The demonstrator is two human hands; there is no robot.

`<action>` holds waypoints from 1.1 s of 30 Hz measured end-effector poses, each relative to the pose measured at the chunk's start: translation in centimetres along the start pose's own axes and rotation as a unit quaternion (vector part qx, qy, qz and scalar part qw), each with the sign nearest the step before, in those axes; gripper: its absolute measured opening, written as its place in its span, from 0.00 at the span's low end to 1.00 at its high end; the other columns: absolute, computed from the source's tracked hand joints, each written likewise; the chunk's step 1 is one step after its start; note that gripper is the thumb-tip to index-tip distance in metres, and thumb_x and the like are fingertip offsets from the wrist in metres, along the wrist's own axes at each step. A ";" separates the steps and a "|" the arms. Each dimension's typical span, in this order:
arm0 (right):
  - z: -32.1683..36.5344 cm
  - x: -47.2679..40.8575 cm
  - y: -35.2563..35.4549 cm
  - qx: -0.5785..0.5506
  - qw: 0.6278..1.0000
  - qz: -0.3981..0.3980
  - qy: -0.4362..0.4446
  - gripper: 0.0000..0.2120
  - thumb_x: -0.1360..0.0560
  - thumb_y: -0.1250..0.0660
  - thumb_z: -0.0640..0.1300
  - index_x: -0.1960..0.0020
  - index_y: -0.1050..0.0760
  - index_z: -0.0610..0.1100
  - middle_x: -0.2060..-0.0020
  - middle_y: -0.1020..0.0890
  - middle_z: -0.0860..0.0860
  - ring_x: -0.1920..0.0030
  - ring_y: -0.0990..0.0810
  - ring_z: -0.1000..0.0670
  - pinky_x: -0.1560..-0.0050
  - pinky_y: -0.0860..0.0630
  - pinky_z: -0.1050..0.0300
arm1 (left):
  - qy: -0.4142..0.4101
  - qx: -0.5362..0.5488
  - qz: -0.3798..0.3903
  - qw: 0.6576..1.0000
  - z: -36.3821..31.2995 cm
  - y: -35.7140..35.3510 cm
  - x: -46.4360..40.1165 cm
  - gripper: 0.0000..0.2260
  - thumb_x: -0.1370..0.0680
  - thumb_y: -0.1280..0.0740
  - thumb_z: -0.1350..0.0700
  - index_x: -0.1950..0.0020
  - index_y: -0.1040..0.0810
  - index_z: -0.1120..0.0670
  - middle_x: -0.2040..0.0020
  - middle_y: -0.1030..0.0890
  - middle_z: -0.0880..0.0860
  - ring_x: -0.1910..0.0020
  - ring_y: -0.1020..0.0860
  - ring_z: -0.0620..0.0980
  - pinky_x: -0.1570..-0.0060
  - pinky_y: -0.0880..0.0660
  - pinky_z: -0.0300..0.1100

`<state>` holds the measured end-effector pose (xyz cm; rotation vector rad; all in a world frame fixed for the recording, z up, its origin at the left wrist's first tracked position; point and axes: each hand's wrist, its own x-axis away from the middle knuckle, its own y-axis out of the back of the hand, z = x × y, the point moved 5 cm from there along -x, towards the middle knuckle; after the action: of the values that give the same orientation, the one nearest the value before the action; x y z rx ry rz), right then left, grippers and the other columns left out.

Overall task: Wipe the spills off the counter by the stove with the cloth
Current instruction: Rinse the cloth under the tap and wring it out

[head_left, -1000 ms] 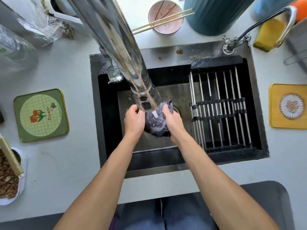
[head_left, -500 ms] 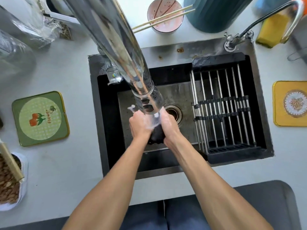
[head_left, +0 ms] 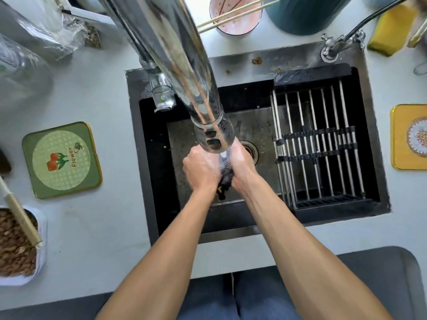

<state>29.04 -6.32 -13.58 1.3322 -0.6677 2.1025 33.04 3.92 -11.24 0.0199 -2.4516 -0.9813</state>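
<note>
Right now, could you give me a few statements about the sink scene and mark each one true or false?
1. Both hands, left hand and right hand, grip the dark cloth. True.
2. Water runs from the faucet onto the cloth. True.
3. The cloth lies on the counter. False: it is held over the sink.
4. The drying rack sits in the sink's left half. False: the right half.
5. The chopsticks rest on the green coaster. False: across the pink bowl.

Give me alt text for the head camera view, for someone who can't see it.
Seen from above, a person's left hand and right hand squeeze a dark cloth under water running from the faucet over a black sink. A metal rack fills the sink's right side; a green coaster lies on the counter to its left.
</note>
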 end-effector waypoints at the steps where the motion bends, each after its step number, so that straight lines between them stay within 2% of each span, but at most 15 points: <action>1: 0.0 0.2 0.6 -0.015 1.000 -0.013 -0.015 0.20 0.17 0.36 0.59 0.51 0.17 0.43 0.64 0.13 0.47 0.70 0.15 0.50 0.70 0.21 0.59 | -0.017 0.002 0.007 1.000 -0.6 -0.2 1.0 0.29 0.30 0.42 0.32 0.55 0.14 0.54 0.59 0.13 0.57 0.58 0.15 0.61 0.59 0.27 0.44; 4: -0.1 0.0 2.2 0.020 0.999 -0.025 0.005 0.15 0.14 0.40 0.55 0.51 0.22 0.48 0.62 0.15 0.52 0.65 0.15 0.53 0.67 0.21 0.59 | -0.066 -0.010 0.027 0.997 -2.3 -1.5 3.6 0.27 0.24 0.40 0.31 0.59 0.16 0.53 0.70 0.20 0.50 0.66 0.19 0.57 0.65 0.29 0.40; 6: -0.6 0.8 1.5 0.053 0.999 0.004 0.011 0.13 0.13 0.41 0.53 0.50 0.22 0.49 0.58 0.15 0.52 0.57 0.15 0.51 0.59 0.20 0.55 | -0.035 0.002 0.018 0.999 -2.5 -1.4 3.0 0.29 0.29 0.39 0.28 0.59 0.15 0.53 0.72 0.23 0.47 0.66 0.21 0.56 0.69 0.33 0.31; 7: -0.7 0.7 1.0 0.058 0.998 0.006 0.012 0.13 0.14 0.38 0.52 0.51 0.20 0.47 0.57 0.15 0.49 0.55 0.14 0.48 0.58 0.20 0.54 | -0.017 0.015 0.017 1.000 -2.0 -1.3 2.1 0.30 0.34 0.40 0.28 0.59 0.15 0.53 0.69 0.19 0.47 0.63 0.19 0.54 0.69 0.32 0.30; 10: -0.1 1.2 -0.4 0.042 0.999 0.004 0.002 0.22 0.17 0.33 0.54 0.65 0.16 0.45 0.68 0.15 0.50 0.71 0.16 0.50 0.71 0.24 0.59 | 0.012 0.055 0.012 0.998 -0.6 -0.1 -0.3 0.30 0.37 0.36 0.33 0.51 0.12 0.54 0.52 0.11 0.55 0.49 0.14 0.59 0.54 0.22 0.45; 13: 1.3 1.0 -0.1 0.039 0.999 -0.007 0.031 0.21 0.15 0.37 0.56 0.61 0.18 0.46 0.72 0.15 0.51 0.75 0.17 0.53 0.76 0.25 0.63 | 0.013 0.063 0.006 0.998 -0.3 0.6 0.3 0.27 0.34 0.38 0.33 0.55 0.14 0.54 0.60 0.13 0.52 0.57 0.16 0.58 0.61 0.31 0.42; 16: 2.2 0.9 0.2 0.041 0.998 -0.020 0.045 0.25 0.13 0.41 0.51 0.68 0.25 0.46 0.77 0.21 0.53 0.78 0.22 0.55 0.74 0.27 0.66 | -0.023 0.077 0.018 0.997 -2.2 -0.7 2.9 0.25 0.28 0.40 0.28 0.60 0.16 0.47 0.67 0.15 0.45 0.66 0.18 0.40 0.68 0.32 0.31; 18: 1.2 1.0 0.0 0.047 0.997 0.001 0.057 0.29 0.12 0.48 0.49 0.71 0.30 0.47 0.77 0.26 0.54 0.77 0.26 0.55 0.71 0.27 0.64 | -0.051 0.040 0.016 0.998 -3.5 -1.0 3.6 0.28 0.27 0.41 0.27 0.61 0.17 0.49 0.67 0.16 0.47 0.69 0.20 0.42 0.67 0.33 0.33; 20: -0.3 1.4 0.1 0.045 0.998 0.004 0.034 0.26 0.14 0.43 0.55 0.66 0.25 0.45 0.74 0.21 0.52 0.75 0.22 0.54 0.69 0.25 0.61 | -0.011 0.030 0.030 0.999 -2.6 -0.9 2.3 0.29 0.32 0.41 0.27 0.64 0.19 0.53 0.67 0.18 0.48 0.67 0.19 0.49 0.68 0.30 0.35; 22: -1.2 1.1 0.4 0.049 0.999 0.017 0.017 0.21 0.17 0.36 0.56 0.61 0.19 0.44 0.68 0.17 0.49 0.70 0.20 0.50 0.67 0.25 0.57 | 0.030 0.037 0.041 0.998 -0.8 -0.4 0.5 0.25 0.31 0.37 0.33 0.60 0.17 0.54 0.62 0.15 0.52 0.59 0.16 0.56 0.62 0.23 0.41; 25: -0.1 0.7 1.0 0.060 0.997 0.010 0.055 0.21 0.17 0.36 0.58 0.53 0.14 0.43 0.59 0.11 0.46 0.62 0.13 0.47 0.61 0.18 0.55 | -0.001 0.025 0.033 0.999 0.6 0.3 0.5 0.26 0.28 0.39 0.34 0.54 0.14 0.55 0.60 0.16 0.53 0.60 0.22 0.56 0.61 0.34 0.42; 28: 0.1 0.4 1.3 -0.001 0.999 -0.002 0.049 0.23 0.15 0.39 0.57 0.47 0.15 0.40 0.61 0.12 0.48 0.64 0.13 0.51 0.66 0.18 0.60 | -0.054 0.051 0.024 0.997 -0.8 0.0 3.2 0.20 0.20 0.40 0.40 0.55 0.16 0.53 0.64 0.16 0.51 0.61 0.17 0.52 0.62 0.35 0.42; 30: -0.5 0.8 1.0 0.039 0.997 -0.007 0.063 0.17 0.13 0.44 0.49 0.48 0.21 0.41 0.61 0.17 0.50 0.62 0.15 0.55 0.56 0.17 0.63 | -0.122 0.010 0.036 0.992 -2.6 -1.4 4.5 0.18 0.17 0.38 0.39 0.55 0.18 0.50 0.65 0.16 0.51 0.65 0.18 0.48 0.62 0.31 0.41; 31: -1.2 0.9 0.8 0.060 0.996 0.009 0.059 0.15 0.12 0.46 0.46 0.49 0.24 0.41 0.63 0.20 0.50 0.61 0.16 0.54 0.51 0.18 0.61 | -0.126 -0.018 0.040 0.991 -3.0 -2.1 4.4 0.18 0.17 0.37 0.39 0.56 0.18 0.50 0.64 0.16 0.53 0.64 0.18 0.50 0.62 0.30 0.41; 33: -1.6 1.5 0.4 0.068 0.997 0.021 0.028 0.16 0.13 0.42 0.51 0.51 0.23 0.42 0.65 0.18 0.50 0.62 0.17 0.51 0.54 0.19 0.57 | -0.050 -0.050 0.056 0.996 -2.3 -2.6 2.8 0.17 0.18 0.36 0.39 0.56 0.21 0.51 0.60 0.17 0.55 0.57 0.17 0.53 0.58 0.25 0.43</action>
<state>27.20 -5.27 -12.87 1.3355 -0.5431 2.2456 31.15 0.00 -10.29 -0.2028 -2.4609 -1.0771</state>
